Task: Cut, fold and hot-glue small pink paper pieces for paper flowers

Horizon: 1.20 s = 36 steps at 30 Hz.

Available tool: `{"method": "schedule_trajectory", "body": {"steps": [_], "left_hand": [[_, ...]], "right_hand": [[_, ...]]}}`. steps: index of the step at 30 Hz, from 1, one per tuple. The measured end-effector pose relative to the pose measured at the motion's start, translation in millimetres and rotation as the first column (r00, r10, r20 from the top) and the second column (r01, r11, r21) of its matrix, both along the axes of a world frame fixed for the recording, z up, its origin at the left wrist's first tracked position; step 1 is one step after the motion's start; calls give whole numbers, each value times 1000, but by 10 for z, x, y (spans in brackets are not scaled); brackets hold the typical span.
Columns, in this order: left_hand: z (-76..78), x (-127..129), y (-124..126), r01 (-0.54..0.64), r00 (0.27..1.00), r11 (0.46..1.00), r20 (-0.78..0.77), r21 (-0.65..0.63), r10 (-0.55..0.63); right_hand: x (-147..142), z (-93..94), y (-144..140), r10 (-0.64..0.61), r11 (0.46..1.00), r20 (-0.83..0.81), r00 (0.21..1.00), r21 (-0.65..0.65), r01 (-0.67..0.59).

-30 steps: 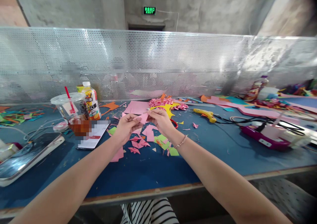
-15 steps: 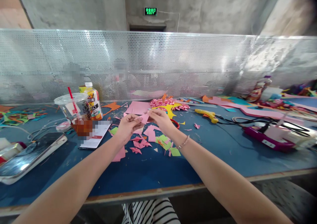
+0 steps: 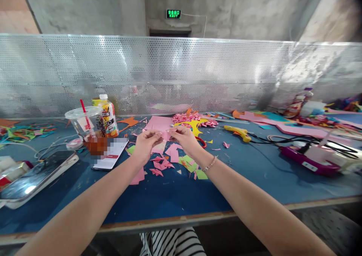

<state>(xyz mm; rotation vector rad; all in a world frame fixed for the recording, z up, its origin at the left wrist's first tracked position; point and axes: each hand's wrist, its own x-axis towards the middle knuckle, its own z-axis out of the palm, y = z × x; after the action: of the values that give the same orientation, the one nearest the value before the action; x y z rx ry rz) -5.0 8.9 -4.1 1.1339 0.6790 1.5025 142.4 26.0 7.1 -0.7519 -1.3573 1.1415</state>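
Observation:
Between my two hands is a small piece of pink paper, held just above the table. My left hand pinches its left side with thumb and fingers. From the other side my right hand grips it, fingertips closed on the edge. Most of the paper's outline hides behind my fingers. Below lie folded pink paper pieces, a cut pink strip and green scraps. Just behind the hands rests a larger pink sheet, with a yellow cut-out sheet beside it.
To the left stand a plastic cup with a red straw, a drink bottle and phones. Rightward are a yellow glue gun and a purple power strip. A perforated metal screen closes the back.
Both hands still hold the pink paper; their fingertips have drawn closer together, and the right hand sits slightly lower. The whole view has shifted slightly.

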Motion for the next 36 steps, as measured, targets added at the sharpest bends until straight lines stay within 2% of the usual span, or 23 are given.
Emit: {"method": "schedule_trajectory", "body": {"steps": [8,18,27,36], "left_hand": [[62,34,-40,-26,985,999,171,-35,31],[74,27,-52,-80,984,997,157,-17,82],[47,17,-34,-41,986,999,159,-2,40],[44,8,-28,-6,979,999,203,-47,16]], "right_hand": [[-19,14,-38,95,990,-95,991,-93,-104],[-15,13,-45,105,990,-77,991,-87,-112],[-17,-3,-15,92,992,-59,994,-84,-96],[-14,-1,-12,70,995,-46,996,-65,-73]]}}
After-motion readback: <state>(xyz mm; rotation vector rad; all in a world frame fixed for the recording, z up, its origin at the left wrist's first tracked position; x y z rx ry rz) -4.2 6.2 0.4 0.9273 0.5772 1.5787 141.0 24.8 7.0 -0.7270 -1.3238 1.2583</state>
